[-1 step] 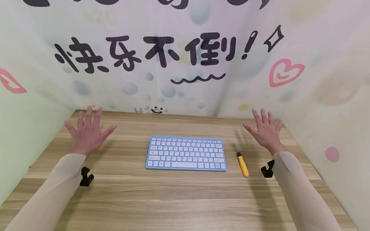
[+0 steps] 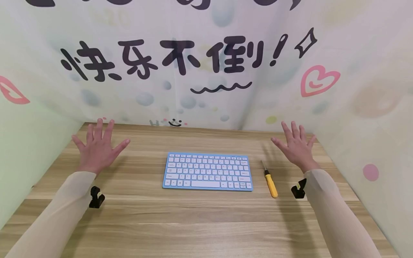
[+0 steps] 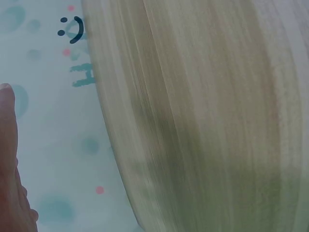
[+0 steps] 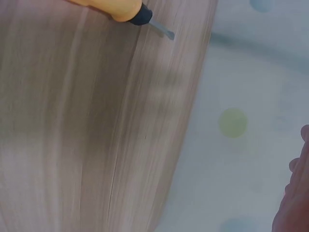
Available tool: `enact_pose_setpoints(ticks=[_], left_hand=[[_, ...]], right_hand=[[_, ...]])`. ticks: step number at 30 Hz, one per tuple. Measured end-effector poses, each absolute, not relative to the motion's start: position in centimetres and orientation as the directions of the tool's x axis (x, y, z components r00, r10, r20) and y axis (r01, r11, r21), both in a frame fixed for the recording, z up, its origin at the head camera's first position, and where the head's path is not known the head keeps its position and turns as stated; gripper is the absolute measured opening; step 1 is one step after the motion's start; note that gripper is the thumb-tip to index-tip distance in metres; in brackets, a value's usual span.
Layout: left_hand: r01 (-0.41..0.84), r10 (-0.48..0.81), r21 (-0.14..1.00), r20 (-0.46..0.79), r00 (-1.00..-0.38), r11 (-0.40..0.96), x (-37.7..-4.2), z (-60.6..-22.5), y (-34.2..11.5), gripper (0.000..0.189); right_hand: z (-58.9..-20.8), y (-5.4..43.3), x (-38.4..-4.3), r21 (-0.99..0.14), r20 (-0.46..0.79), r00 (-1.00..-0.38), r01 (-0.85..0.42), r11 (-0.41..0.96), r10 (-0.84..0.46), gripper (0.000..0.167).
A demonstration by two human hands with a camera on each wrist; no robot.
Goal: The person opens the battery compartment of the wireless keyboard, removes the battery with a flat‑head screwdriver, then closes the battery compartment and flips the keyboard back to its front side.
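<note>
Fingers spread wide, my left hand (image 2: 98,150) hovers over the left side of the table and holds nothing. My right hand (image 2: 297,148) is likewise spread and bare over the right side, its shadow falling on the wood. Between them lies a blue keyboard (image 2: 208,172) with white keys, flat and facing me. Just right of it rests a screwdriver (image 2: 271,183) with a yellow handle, its metal tip pointing away from me. In the right wrist view the screwdriver (image 4: 123,7) shows at the top, apart from the hand at the right edge.
The wood-grain table (image 2: 180,229) runs back to a printed cloth (image 2: 206,104) with black writing and pink hearts. Pale cloth walls also flank both sides. A small black device (image 2: 96,197) is strapped at the left wrist, another device (image 2: 298,189) at the right.
</note>
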State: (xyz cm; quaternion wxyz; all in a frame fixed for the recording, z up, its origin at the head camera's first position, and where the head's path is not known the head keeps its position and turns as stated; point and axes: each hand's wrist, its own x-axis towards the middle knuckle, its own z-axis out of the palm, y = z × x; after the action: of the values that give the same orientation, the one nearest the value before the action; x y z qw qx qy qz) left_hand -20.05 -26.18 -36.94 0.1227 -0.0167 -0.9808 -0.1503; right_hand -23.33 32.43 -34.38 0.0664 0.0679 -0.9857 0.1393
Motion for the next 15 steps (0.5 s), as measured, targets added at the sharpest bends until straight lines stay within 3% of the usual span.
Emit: enact_pose_setpoints(ticks=[15], left_hand=[[0.083,0.009,0.298,0.241,-0.971,0.951,-20.3,-35.6,-26.0,0.083]], right_hand=[[-33.6,32.3,-23.6,-0.275,0.126,-0.982,-0.170,0.946,-0.140,0.078]])
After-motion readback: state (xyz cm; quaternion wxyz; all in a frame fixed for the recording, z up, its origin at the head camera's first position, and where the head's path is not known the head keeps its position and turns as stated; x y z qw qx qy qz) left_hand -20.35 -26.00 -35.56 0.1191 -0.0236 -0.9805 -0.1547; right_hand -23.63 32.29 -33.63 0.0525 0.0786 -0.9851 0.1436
